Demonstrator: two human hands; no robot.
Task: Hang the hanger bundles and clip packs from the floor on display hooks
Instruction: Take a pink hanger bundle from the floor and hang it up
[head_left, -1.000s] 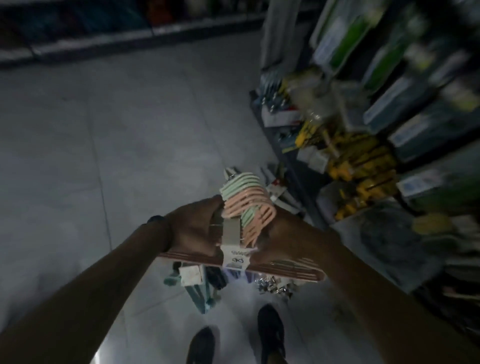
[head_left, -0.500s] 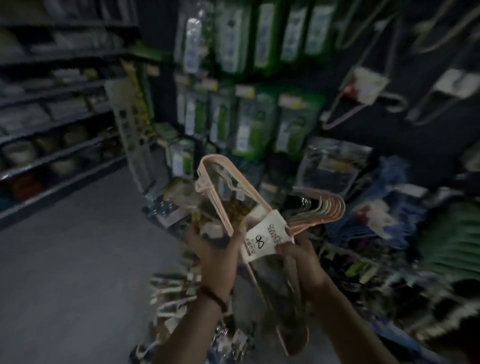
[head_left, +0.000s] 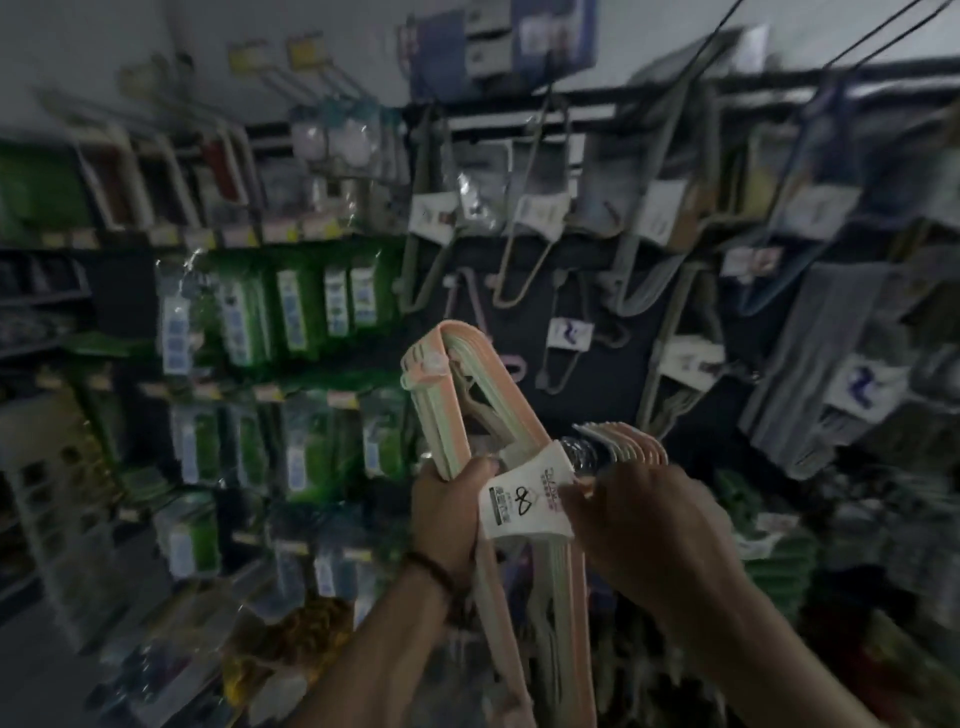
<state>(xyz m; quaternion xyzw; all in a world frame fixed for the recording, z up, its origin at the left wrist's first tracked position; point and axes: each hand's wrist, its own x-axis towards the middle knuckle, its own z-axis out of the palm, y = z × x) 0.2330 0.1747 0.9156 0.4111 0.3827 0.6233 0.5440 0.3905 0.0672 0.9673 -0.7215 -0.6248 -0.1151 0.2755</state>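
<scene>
A bundle of pink and pale green plastic hangers (head_left: 457, 395), wrapped in a white paper label (head_left: 527, 501), is held up in front of a dark display wall. My left hand (head_left: 449, 501) grips the bundle's shoulder just left of the label. Gripping the neck below the curved hooks (head_left: 631, 444) is my right hand (head_left: 644, 525). The hooks point to the right. The bundle's lower arm runs down between my forearms. The picture is dim and blurred.
Other hanger bundles with white labels (head_left: 537, 215) hang on the dark wall straight ahead. Green clip packs (head_left: 291, 312) fill hooks on the left. Grey hanger bundles (head_left: 831, 358) hang at the right. Yellow items (head_left: 306, 631) sit low on the left.
The view has swung up from the floor to the display wall. The bundle has risen with both hands and turned, so its hooks point right.
</scene>
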